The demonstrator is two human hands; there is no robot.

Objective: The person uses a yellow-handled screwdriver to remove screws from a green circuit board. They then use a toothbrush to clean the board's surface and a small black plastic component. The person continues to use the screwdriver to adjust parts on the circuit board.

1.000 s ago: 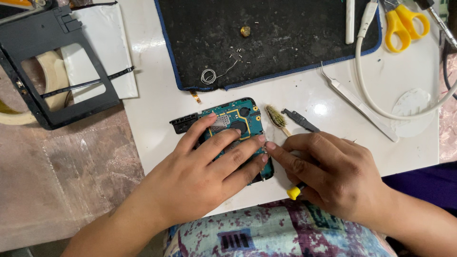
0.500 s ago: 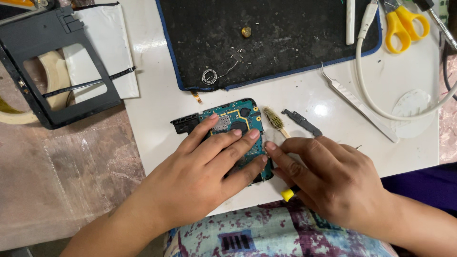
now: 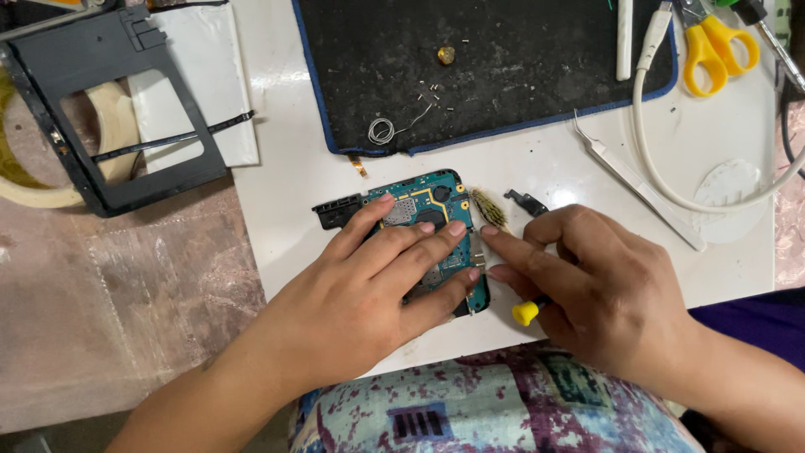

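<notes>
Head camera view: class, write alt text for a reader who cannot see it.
A left hand presses a green circuit board flat on a white table, while the right hand touches the board's edge, gripping a yellow-tipped tool. Tweezers, scissors and a black mat lie beyond.

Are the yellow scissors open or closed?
Cannot tell. Only the yellow scissors' two handle loops show at the top right of the white table; the blades run out of the picture.
</notes>
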